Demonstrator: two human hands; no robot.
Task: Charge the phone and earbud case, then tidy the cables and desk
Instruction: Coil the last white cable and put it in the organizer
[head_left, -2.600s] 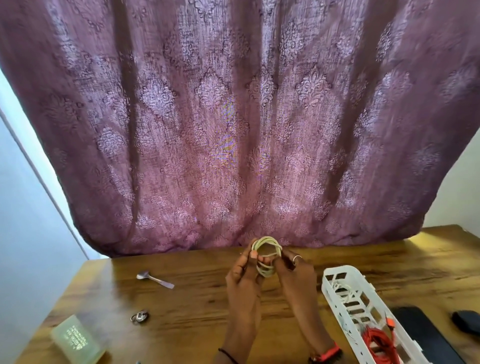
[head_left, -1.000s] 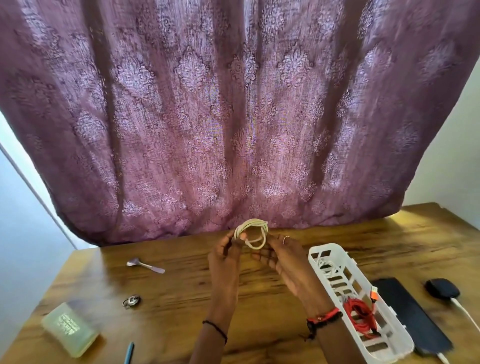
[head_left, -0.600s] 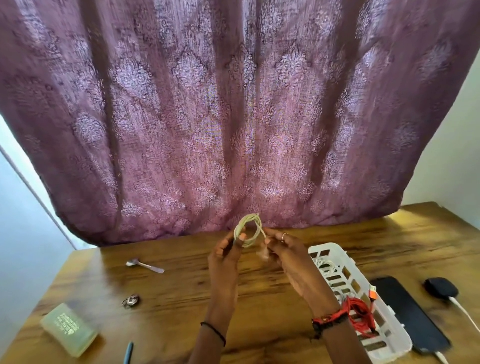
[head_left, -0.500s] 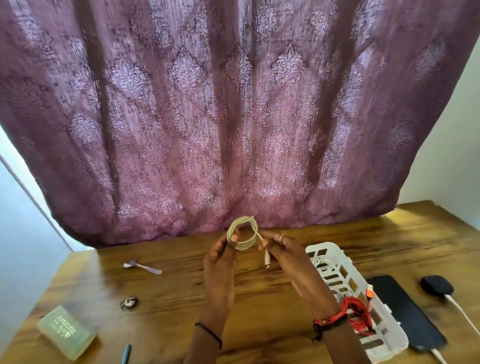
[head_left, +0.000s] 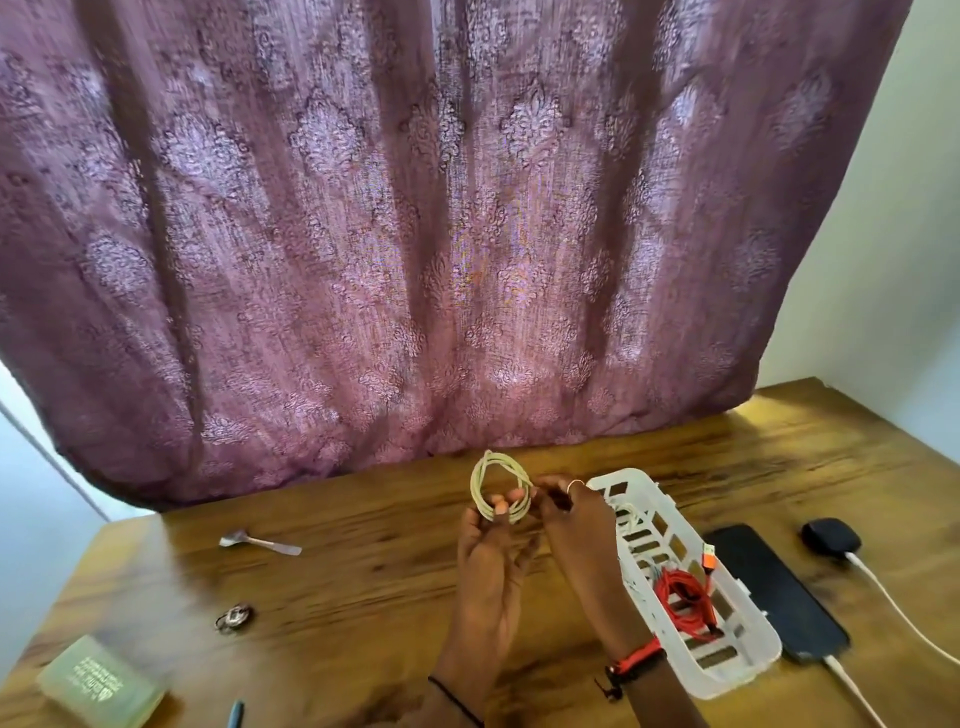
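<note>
**A springy coil, pinched where the loops cross**

We have the cream cable coil (head_left: 500, 486) raised above the wooden desk (head_left: 363, 587), near its middle. Our left hand (head_left: 491, 551) grips the bundled loops at the coil's six o'clock, thumb pressed against the strands. Our right hand (head_left: 574, 525) closes on the coil at its three o'clock; what its fingertips hold there we cannot tell.

We judge the coil light and soft, yet springy: thin, smooth round cord that will fan open if our pinch slackens. The best hold is where all the loops gather, as the left hand has it.

At four o'clock from our hands lies the white slotted basket (head_left: 748, 670), rigid plastic, with a red cable (head_left: 685, 605) bundled inside. Beyond it rest the flat black phone (head_left: 774, 587) and the rounded dark earbud case (head_left: 830, 538), each with a white cord attached. At nine o'clock lies a metal spoon (head_left: 260, 542).
</note>
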